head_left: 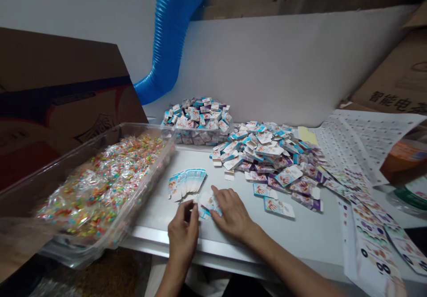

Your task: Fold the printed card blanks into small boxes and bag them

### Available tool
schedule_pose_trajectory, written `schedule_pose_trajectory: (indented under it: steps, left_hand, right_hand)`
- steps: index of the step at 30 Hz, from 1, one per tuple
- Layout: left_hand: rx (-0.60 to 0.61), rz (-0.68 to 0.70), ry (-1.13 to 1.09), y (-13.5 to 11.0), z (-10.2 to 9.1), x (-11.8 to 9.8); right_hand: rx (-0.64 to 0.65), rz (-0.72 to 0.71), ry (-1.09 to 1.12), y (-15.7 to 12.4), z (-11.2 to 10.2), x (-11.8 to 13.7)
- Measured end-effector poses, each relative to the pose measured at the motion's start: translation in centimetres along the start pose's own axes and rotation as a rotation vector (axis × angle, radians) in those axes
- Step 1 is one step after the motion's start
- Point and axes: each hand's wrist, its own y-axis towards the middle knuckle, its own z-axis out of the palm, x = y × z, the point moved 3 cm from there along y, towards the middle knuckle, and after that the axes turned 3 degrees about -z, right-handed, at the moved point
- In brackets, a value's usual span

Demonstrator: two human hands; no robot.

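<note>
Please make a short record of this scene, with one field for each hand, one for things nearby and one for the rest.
Right hand: fingers on a small white-and-blue printed paper card
Left hand: fingers raised beside that card
Nearby: fanned row of similar cards; loose pile of printed cards
Rest: clear plastic tray of colourful wrapped pieces; blue corrugated hose

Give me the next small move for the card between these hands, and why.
Probably slide the card from the right hand and left hand onto the fanned row of cards beside them, I'd judge: both hands are at that card, and the row lies neatly overlapped, close by, unlike the loose heap.
</note>
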Motion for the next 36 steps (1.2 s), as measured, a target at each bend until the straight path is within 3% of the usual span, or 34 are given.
schedule_pose_trajectory:
  steps: [3,5,9,11,15,18,24,30,36]
  left_hand:
    - [0.168,-0.058,-0.200,0.0,2.0,0.4]
    - [0.234,-0.023,-0.279,0.4,2.5,-0.2]
    - [0.448,0.161,-0.078,1.1,2.3,-2.4]
    - [0.544,0.219,0.060,1.1,2.3,-3.0]
    - [0.422,0.359,0.279,0.5,2.6,-2.6]
    - [0.343,0.512,0.479,-0.3,3.1,-2.2]
    - [0.349,0.592,0.552,-0.4,3.1,-2.6]
    - [0.381,0.587,0.534,-0.6,3.5,-2.7]
    - [0.490,0.622,0.385,-0.9,4.0,-2.0]
  right_hand:
    - [-0.150,0.057,0.123,-0.7,-1.2,0.3]
    - [-0.141,0.089,0.264,-1.2,-1.6,0.6]
    - [0.013,0.243,0.599,-1.7,-2.0,-0.2]
    - [0.036,0.266,0.628,-1.7,-2.3,-0.9]
    - [-0.034,0.267,0.562,-1.6,-3.2,-1.9]
    - [-0.020,0.320,0.699,-1.5,-3.3,-2.0]
    - [0.064,0.336,0.979,-1.2,-2.9,-2.1]
    - [0.031,0.246,0.639,-1.9,-3.1,-2.8]
    - [0.232,0.307,1.149,-2.1,-3.5,-2.6]
